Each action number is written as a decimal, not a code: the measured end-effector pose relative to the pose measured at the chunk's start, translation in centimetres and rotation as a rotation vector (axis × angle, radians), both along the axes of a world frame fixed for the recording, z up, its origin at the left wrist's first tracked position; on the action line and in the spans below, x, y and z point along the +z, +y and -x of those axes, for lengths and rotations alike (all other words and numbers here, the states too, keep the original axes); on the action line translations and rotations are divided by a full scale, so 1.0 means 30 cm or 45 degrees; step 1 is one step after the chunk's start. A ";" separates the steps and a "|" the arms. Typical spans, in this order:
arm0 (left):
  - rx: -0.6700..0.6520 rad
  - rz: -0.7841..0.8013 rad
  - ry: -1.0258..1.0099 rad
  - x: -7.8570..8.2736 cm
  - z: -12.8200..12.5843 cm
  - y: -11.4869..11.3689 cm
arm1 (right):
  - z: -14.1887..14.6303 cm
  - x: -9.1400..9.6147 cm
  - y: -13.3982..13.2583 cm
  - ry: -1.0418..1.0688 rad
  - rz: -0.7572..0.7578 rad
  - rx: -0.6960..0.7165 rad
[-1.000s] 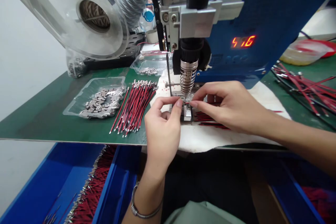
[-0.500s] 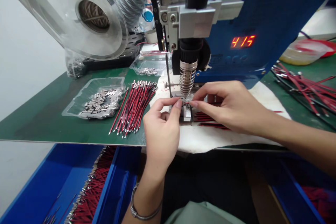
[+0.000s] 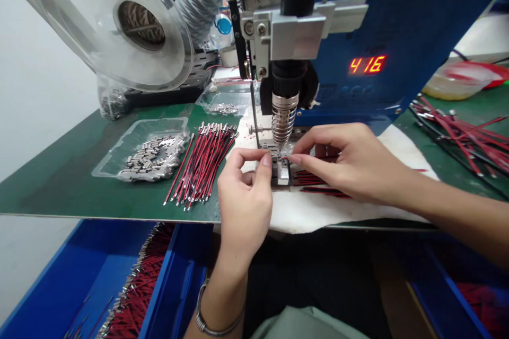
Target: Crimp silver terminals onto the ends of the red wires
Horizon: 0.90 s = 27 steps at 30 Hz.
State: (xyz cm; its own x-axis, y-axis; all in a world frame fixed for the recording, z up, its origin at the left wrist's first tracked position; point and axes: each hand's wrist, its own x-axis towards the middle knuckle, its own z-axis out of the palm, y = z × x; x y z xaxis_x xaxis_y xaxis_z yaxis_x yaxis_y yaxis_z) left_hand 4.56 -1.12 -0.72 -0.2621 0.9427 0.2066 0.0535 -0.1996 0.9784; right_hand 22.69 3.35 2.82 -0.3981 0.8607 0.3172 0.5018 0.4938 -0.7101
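Observation:
Under the soldering machine's spring-wrapped tip [image 3: 284, 122], both hands meet at a small metal jig [image 3: 283, 172]. Thumb and forefinger of my left hand [image 3: 247, 190] are pinched together at the jig's left side; what lies between them is too small to make out. My right hand [image 3: 350, 161] pinches a thin red wire [image 3: 284, 157] from the right, its end reaching in beneath the tip. Beneath the right hand, several red and black wires [image 3: 310, 177] lie on a white cloth [image 3: 302, 212].
Left of the jig lie a bundle of red-black wires [image 3: 204, 169] with metal ends and a clear tray [image 3: 101, 167] of small metal connectors. More wires [image 3: 469, 132] lie at right. A blue machine housing [image 3: 358, 98] stands behind, a clear spool [image 3: 91, 26] upper left, blue bins [image 3: 99, 254] below.
The red display goes from 415 to 416. Both hands stay at the jig in nearly the same pinch, with only a very slight shift.

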 end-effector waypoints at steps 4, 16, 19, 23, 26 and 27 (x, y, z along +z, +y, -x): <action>-0.008 -0.012 0.019 -0.001 0.002 -0.001 | -0.001 -0.001 0.001 -0.007 0.005 0.006; -0.001 0.007 0.032 0.002 -0.002 0.001 | -0.007 -0.005 0.000 -0.022 -0.013 0.021; 0.009 0.006 0.030 0.002 -0.001 0.000 | -0.007 -0.006 -0.002 -0.028 -0.013 0.017; 0.003 0.015 0.032 0.000 -0.001 0.001 | -0.006 -0.005 -0.002 -0.027 -0.023 0.015; 0.007 0.018 0.042 -0.003 -0.001 0.001 | -0.006 -0.003 -0.002 -0.019 -0.021 0.015; 0.009 0.017 0.043 -0.003 -0.001 0.001 | -0.006 -0.003 -0.003 -0.017 -0.019 0.015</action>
